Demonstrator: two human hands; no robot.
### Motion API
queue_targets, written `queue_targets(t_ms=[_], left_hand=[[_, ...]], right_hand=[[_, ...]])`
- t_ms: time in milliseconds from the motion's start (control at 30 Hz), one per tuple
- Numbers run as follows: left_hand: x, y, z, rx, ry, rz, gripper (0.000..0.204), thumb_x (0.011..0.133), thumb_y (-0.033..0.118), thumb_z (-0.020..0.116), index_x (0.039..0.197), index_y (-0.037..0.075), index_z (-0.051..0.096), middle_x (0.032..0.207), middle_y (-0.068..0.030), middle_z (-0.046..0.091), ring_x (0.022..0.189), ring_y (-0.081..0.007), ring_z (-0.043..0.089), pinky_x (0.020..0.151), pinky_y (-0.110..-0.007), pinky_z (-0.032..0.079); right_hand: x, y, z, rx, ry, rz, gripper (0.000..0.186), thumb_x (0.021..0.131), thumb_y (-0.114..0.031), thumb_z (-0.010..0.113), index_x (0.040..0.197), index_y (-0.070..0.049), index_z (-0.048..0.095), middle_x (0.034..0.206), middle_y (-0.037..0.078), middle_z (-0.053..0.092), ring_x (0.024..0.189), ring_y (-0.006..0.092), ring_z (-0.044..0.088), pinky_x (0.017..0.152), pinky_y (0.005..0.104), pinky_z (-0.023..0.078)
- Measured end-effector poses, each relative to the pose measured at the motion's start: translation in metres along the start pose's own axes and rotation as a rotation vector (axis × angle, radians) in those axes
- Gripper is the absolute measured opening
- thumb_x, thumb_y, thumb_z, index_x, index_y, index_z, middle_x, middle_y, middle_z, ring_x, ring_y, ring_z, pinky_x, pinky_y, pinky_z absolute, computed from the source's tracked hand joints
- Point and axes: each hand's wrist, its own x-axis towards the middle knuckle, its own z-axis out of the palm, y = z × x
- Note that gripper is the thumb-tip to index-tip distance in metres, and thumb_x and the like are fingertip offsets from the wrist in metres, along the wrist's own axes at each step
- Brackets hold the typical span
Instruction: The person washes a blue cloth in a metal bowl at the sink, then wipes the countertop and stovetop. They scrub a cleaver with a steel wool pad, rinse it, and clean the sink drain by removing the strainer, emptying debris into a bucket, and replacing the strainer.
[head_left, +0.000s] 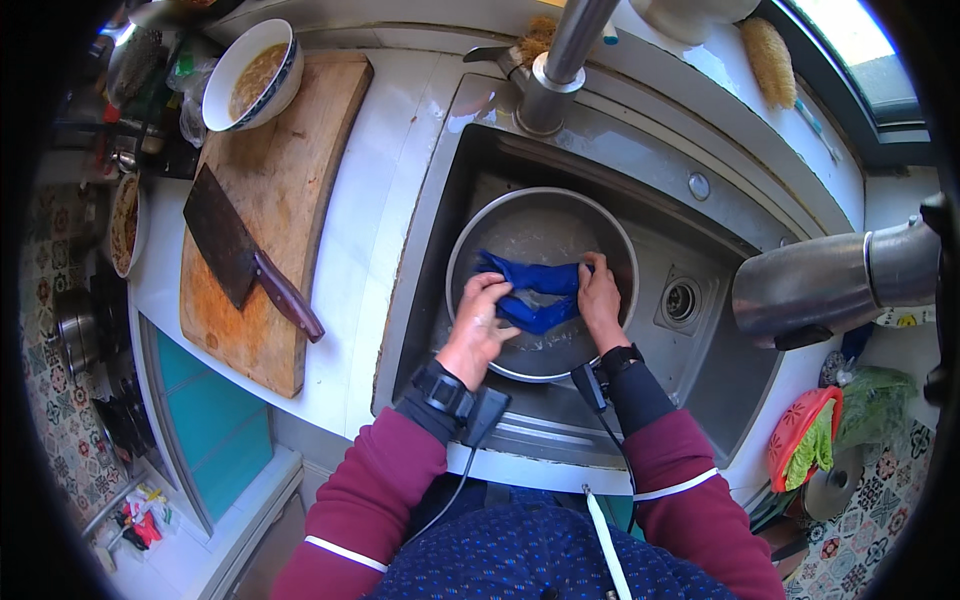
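Two hands squeeze a blue cloth over a metal bowl in the sink.

The left hand (pixel 478 322) is closed around one end of the blue cloth (pixel 533 292), and the right hand (pixel 598 296) is closed around the other end. The cloth is bunched up between them, just above the round metal bowl (pixel 470 238) that sits in the sink (pixel 720 330). There may be water in the bowl, but it is hard to tell. The tap (pixel 562 62) stands behind the bowl. On the white desk (pixel 365 230) to the left lies a wooden cutting board (pixel 262 180). A big knife (pixel 240 252) with a dark red handle rests on the board. A white bowl (pixel 252 76) with brown soup in it sits at the far end of the board.
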Motion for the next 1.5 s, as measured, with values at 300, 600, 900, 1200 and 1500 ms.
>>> queue_targets(t_ms=[300, 600, 900, 1200, 1500], left_hand=[[0.051, -0.041, 0.005, 0.086, -0.019, -0.131, 0.069, 0.093, 0.027, 0.058, 0.151, 0.026, 0.021, 0.15, -0.0137, 0.031, 0.133, -0.0341, 0.035, 0.101, -0.058, 0.033], [0.018, -0.034, 0.011, -0.034, 0.028, -0.084, 0.034, 0.098, 0.027, 0.048, 0.124, 0.007, 0.053, 0.109, -0.0102, 0.063, 0.095, -0.0209, 0.063, 0.079, -0.035, 0.054], [0.005, -0.038, 0.016, -0.028, -0.011, -0.109, 0.021, 0.095, 0.022, 0.048, 0.103, 0.006, 0.059, 0.091, -0.0072, 0.063, 0.079, -0.0171, 0.063, 0.067, -0.033, 0.053], [0.018, -0.018, -0.013, 0.261, 0.095, -0.091, 0.076, 0.087, 0.03, 0.064, 0.148, 0.035, 0.019, 0.157, -0.0162, 0.01, 0.141, -0.0494, 0.008, 0.103, -0.074, 0.014], [0.035, -0.039, 0.009, 0.02, 0.067, -0.021, 0.071, 0.092, 0.033, 0.059, 0.15, 0.02, 0.02, 0.138, -0.0153, 0.042, 0.117, -0.0294, 0.05, 0.093, -0.042, 0.046]], right_hand=[[-0.033, -0.009, 0.009, 0.654, -0.557, 0.207, 0.039, 0.081, -0.007, 0.07, 0.119, -0.002, 0.057, 0.104, 0.009, 0.064, 0.091, 0.0207, 0.063, 0.081, 0.0303, 0.051], [-0.072, -0.069, -0.052, 0.832, -0.73, 0.315, 0.038, 0.089, -0.039, 0.063, 0.097, -0.002, 0.067, 0.079, 0.007, 0.066, 0.069, 0.0164, 0.061, 0.06, 0.0278, 0.046], [-0.052, -0.039, -0.001, 0.025, -0.092, -0.216, 0.033, 0.094, -0.035, 0.051, 0.09, -0.007, 0.067, 0.081, 0.024, 0.065, 0.076, 0.0453, 0.063, 0.067, 0.0519, 0.05], [-0.036, 0.006, 0.014, -0.269, -0.387, -0.162, 0.045, 0.086, -0.027, 0.066, 0.127, -0.013, 0.051, 0.106, 0.024, 0.063, 0.107, 0.0429, 0.057, 0.089, 0.0471, 0.048], [-0.056, -0.036, -0.03, 0.909, -0.751, 0.193, 0.03, 0.088, -0.016, 0.064, 0.115, -0.004, 0.061, 0.108, 0.007, 0.062, 0.098, 0.0144, 0.057, 0.09, 0.0282, 0.045]])
